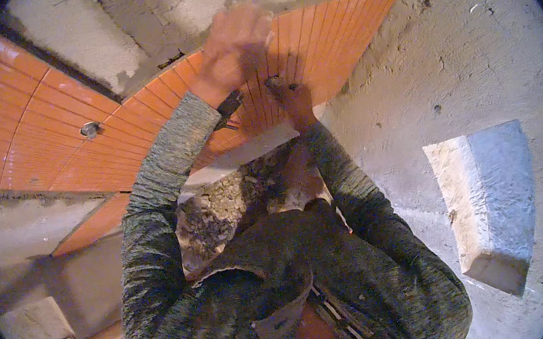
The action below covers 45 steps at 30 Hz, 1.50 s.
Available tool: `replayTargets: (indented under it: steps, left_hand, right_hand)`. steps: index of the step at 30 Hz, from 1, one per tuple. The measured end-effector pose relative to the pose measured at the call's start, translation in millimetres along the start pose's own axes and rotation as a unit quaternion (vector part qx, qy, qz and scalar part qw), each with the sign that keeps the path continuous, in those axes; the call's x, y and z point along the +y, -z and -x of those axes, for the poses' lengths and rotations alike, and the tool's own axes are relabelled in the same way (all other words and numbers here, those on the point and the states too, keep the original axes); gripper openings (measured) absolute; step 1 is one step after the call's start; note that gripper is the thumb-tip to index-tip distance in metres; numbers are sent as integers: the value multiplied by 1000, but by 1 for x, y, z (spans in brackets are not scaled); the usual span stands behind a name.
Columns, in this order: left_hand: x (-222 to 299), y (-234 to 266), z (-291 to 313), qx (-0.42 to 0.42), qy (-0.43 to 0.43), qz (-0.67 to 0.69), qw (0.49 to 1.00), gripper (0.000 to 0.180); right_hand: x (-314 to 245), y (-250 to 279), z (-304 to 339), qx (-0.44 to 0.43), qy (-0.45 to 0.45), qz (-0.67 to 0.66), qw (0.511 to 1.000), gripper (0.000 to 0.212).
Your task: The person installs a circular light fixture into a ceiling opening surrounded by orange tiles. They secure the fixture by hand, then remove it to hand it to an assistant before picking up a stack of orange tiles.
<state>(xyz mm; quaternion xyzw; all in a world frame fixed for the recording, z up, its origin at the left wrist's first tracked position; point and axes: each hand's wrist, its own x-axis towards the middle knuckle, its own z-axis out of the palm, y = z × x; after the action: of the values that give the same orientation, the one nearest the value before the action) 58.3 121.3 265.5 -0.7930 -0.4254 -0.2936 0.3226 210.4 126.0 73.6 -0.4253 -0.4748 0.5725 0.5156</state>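
Observation:
Orange grooved panels (151, 109), which look like ribbed clay blocks, stretch across the upper part of the view. My left hand (231, 53) is over their far edge, beside the grey mortar. Motion smears its fingers, so I cannot tell whether it holds anything. A dark watch-like band (229, 107) is at that wrist. Closer to me, my right hand (297, 103) is closed against the grooved face. A small dark thing (274, 85) shows at its fingertips; its kind is unclear. Below both hands runs a pale straight-edged strip (249, 152).
Rough grey plaster wall (391, 102) rises on the right, with a bright recessed opening (493, 204) in it. Crumbly rubble (216, 209) lies between my forearms. A round metal-looking disc (90, 130) sits on the panel at left. Boards (35, 327) are at lower left.

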Motion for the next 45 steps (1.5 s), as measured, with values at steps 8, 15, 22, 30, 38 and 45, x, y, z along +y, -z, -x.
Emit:
replayTargets:
  steps: [8, 15, 22, 30, 38, 45]
  left_hand:
    - [-1, -6, 7, 37, -13, 6, 999, 33]
    - [3, -3, 3, 8, 12, 30, 999, 29]
    - [-11, -20, 25, 37, 10, 50, 998, 28]
    - [7, 3, 11, -26, 30, 8, 999, 31]
    - [-11, -12, 21, 30, -4, 39, 999, 29]
    - [1, 9, 5, 48, -51, 46, 997, 28]
  right_hand:
    - [33, 4, -7, -17, -94, -11, 995, 31]
    - [87, 14, -38, -59, -2, 344, 937, 40]
    - [43, -13, -1, -9, -124, 1, 992, 34]
    - [15, -8, 13, -20, -66, 27, 997, 33]
    - [64, 25, -36, -138, -42, 107, 984, 21]
    - [76, 3, 20, -83, 79, 151, 982, 21]
